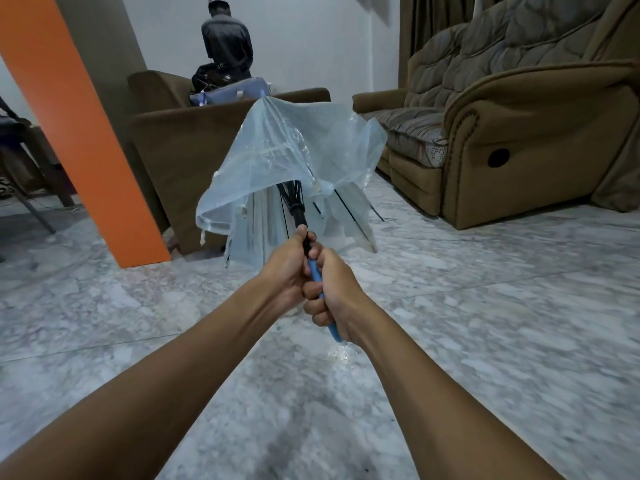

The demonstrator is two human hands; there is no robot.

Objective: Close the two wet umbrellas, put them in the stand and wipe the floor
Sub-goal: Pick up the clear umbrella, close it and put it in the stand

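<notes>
We hold the half-folded clear pale-blue plastic umbrella [287, 161]: left grip [289, 268] wrapped round its black shaft [300, 216], right grip [334, 296] clenched on the blue handle [315, 273], canopy just ahead of both. We reckon it's light, floppy and wet-slick, so take the stiff shaft, never the film.

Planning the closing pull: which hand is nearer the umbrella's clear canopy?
Left. The left hand grips the black shaft just below the canopy; the right hand grips the blue handle farther down, behind the left.
</notes>
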